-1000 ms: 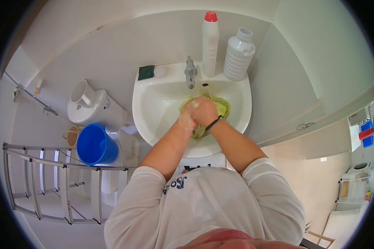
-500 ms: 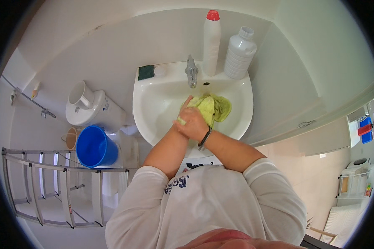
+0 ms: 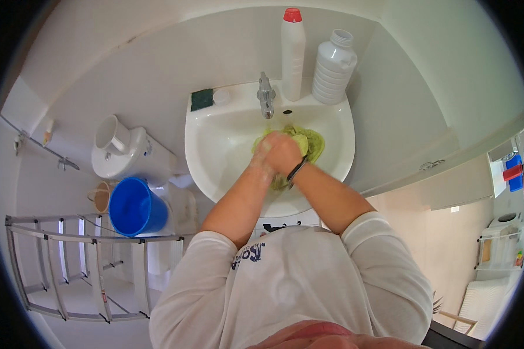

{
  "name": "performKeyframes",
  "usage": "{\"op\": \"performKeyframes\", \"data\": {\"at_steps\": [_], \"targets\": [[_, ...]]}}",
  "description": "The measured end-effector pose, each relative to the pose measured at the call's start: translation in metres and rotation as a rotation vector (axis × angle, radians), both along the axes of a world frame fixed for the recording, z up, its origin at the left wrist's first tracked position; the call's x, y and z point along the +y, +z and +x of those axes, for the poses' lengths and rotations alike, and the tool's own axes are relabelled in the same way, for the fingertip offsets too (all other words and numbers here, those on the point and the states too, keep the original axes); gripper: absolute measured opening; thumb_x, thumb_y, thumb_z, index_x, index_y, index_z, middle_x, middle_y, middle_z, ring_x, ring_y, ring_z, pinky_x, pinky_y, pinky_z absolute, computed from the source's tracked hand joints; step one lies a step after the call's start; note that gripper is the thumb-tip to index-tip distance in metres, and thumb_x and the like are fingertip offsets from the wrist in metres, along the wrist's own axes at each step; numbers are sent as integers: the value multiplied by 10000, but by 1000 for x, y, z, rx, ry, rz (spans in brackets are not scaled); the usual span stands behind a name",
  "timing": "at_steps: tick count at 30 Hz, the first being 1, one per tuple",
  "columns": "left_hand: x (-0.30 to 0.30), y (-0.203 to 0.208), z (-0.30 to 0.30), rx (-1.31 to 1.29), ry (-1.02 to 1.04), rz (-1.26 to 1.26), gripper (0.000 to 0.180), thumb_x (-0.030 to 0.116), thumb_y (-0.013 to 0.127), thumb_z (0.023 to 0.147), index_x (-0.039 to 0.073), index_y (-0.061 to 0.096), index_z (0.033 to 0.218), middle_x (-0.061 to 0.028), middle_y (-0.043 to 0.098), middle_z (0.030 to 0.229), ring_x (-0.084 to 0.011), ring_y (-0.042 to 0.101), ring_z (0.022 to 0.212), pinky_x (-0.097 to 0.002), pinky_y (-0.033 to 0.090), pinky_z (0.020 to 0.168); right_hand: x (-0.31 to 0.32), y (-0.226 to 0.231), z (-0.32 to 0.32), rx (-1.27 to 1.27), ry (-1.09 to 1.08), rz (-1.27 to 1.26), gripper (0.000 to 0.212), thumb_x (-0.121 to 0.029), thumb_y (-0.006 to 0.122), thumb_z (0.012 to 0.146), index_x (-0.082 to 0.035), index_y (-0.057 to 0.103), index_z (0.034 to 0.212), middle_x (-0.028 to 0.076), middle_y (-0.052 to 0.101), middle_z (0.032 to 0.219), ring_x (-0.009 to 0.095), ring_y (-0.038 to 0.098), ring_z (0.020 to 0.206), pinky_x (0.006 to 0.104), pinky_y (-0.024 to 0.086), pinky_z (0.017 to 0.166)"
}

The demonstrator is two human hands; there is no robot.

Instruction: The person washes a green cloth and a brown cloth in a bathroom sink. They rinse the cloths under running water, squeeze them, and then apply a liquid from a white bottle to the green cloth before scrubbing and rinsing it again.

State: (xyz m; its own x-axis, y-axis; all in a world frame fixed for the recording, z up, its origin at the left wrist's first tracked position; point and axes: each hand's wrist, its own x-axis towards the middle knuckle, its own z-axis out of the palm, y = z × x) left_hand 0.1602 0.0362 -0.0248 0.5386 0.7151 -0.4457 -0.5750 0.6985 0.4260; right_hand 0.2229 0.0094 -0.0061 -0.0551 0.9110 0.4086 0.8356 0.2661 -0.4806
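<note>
Over the white washbasin (image 3: pixel 206 168), both my hands press together on a wet yellow-green cloth (image 3: pixel 315 144). My right hand (image 3: pixel 285 152), with a dark bracelet at the wrist, is closed over it. My left hand (image 3: pixel 263 156) lies tight against the right one, gripping the cloth from the other side; its fingers are mostly hidden. Folds of cloth stick out beyond the knuckles, to the right and below the hands. Just above them stands the chrome tap (image 3: pixel 266 96).
On the basin's back ledge are a dark green scouring pad (image 3: pixel 202 99), a white bottle with a red cap (image 3: pixel 293 55) and an uncapped white jug (image 3: pixel 334 68). To the left are a blue bucket (image 3: pixel 135 208), a toilet cistern (image 3: pixel 148 160) bearing a white pitcher (image 3: pixel 112 135), and a metal ladder (image 3: pixel 96 267).
My hands have drawn closer together and turned over the cloth, shifting slightly to the right. The cloth is now more bunched beneath them.
</note>
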Motion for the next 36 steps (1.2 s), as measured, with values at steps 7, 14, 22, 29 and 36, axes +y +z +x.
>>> {"op": "performKeyframes", "data": {"at_steps": [7, 14, 22, 29, 36], "targets": [[-8, 83, -30, -11, -127, 128, 553, 467, 451, 749, 9, 435, 1059, -136, 465, 1074, -264, 452, 969, -391, 353, 845, 29, 14, 124, -38, -213, 55, 278, -255, 541, 696, 17, 550, 750, 166, 478, 835, 312, 434, 829, 377, 372, 735], [-4, 33, -34, 38, -175, 115, 637, 562, 322, 750, 39, 411, 1103, -138, 445, 1099, -270, 432, 1002, -399, 337, 863, 3, 29, 96, -143, 91, -392, 320, -224, 556, 671, -15, 513, 910, 170, 499, 899, 299, 454, 896, 353, 373, 771], [-1, 100, -53, -180, 38, 264, 744, 625, 304, 709, 9, 382, 1119, -144, 423, 1122, -288, 394, 1047, -411, 325, 874, -5, 29, 79, 110, -38, -597, 272, -146, 489, 669, -23, 512, 910, 166, 546, 864, 279, 525, 804, 330, 410, 720], [-7, 59, -45, -206, 151, 44, 596, 496, 322, 781, 10, 372, 1122, -151, 412, 1133, -301, 389, 1050, -433, 302, 886, 7, 54, 105, 1831, 83, -473, 258, -159, 454, 701, 24, 491, 878, 139, 540, 785, 227, 542, 737, 302, 443, 629], [1, 0, -1, -222, -6, -73, 434, 390, 352, 793, 40, 436, 1036, -140, 477, 1035, -272, 459, 955, -425, 348, 836, -23, 30, -9, 224, 348, 162, 223, -173, 580, 583, -14, 525, 730, 140, 536, 792, 277, 517, 774, 347, 379, 758]]}}
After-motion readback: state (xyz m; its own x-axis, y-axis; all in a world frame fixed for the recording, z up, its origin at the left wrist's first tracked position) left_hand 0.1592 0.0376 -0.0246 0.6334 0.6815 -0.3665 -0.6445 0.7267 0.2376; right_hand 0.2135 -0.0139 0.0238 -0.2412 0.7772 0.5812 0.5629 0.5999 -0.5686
